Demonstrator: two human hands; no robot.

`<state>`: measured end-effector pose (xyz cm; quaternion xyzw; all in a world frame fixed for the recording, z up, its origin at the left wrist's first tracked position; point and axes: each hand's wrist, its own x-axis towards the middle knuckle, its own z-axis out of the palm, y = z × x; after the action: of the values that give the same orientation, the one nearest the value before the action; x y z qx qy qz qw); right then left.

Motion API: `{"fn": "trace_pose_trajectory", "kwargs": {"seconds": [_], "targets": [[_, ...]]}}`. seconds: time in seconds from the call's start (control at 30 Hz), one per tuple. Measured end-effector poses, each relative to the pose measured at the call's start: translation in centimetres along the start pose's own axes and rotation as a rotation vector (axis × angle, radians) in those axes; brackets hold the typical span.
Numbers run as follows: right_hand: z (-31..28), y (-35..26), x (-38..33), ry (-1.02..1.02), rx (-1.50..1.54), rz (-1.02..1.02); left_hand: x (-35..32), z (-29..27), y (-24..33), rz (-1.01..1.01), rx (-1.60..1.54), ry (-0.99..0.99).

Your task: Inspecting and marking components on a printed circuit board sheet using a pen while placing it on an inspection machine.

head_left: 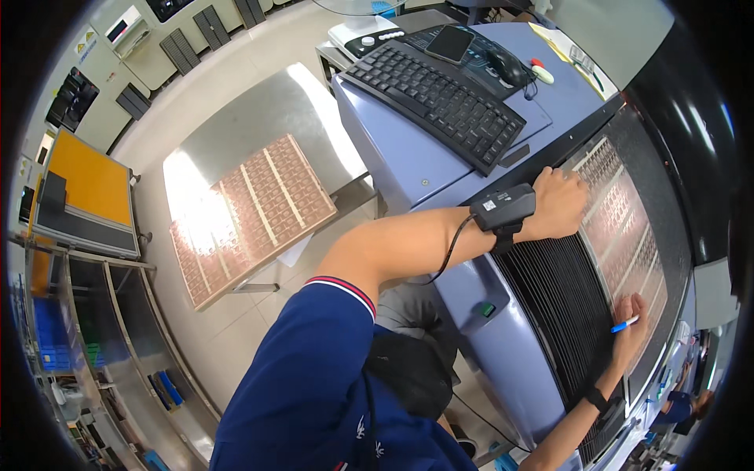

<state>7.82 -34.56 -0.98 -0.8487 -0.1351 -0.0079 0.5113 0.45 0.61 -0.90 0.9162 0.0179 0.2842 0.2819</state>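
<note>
- Clock positions are read from the centre of the view.
- Copper-coloured panel (616, 208): at 3 o'clock, flat on a dark bed (671, 208); the level support presumably keeps the thin sheet from bending.
- Left hand (561, 202): just short of 3 o'clock, at the panel's near edge, its fingers curled into a narrow shape. The fingertips are hidden, so whether they pinch the edge cannot be told; the position would suit steadying that side.
- Right hand (633, 318): toward 4 o'clock, over the lower part of the panel, with a blue-and-white pen (624, 324) held across it. Keeping the pen low in the hand probably leaves the extended fingers free for the sheet.
- Black ribbed cover (550, 290): toward 4 o'clock, between the lavender housing (506, 349) and the panel; its folds suggest a shield for moving parts. Both forearms reach past it.
- Black wrist device (506, 206): near 3 o'clock, strapped on the left wrist, apparently to stay clear of the palm.
- Keyboard (440, 102): at 1 o'clock, with a mouse (506, 69) and a phone (450, 44) beyond it, likely kept on the housing top to be within reach yet off the bed.
- Similar patterned panels (275, 192): at 9 o'clock, on a metal table (243, 118) beside the person, perhaps for easy access; whether they form a stack is unclear.
</note>
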Motion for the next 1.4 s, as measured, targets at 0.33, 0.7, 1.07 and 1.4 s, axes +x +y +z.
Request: {"fn": "trace_pose_trajectory", "kwargs": {"seconds": [0.33,0.7,1.07,1.4], "targets": [[0.3,-2.2,-0.8,0.158,-0.494,-0.306,2.7,-3.8,1.9,0.091,-1.058,0.438],[3.9,-14.0,-20.1,0.308,0.179,-0.193,-14.4,-13.7,4.6,0.037,-0.591,0.277],[1.5,-5.2,-16.9,0.231,0.439,0.111,-18.5,-11.8,-7.6,-0.295,-0.948,0.444],[3.8,-7.5,-19.1,0.257,0.078,-0.006,-17.3,-12.2,-5.2,-0.234,-0.870,0.420]]}}
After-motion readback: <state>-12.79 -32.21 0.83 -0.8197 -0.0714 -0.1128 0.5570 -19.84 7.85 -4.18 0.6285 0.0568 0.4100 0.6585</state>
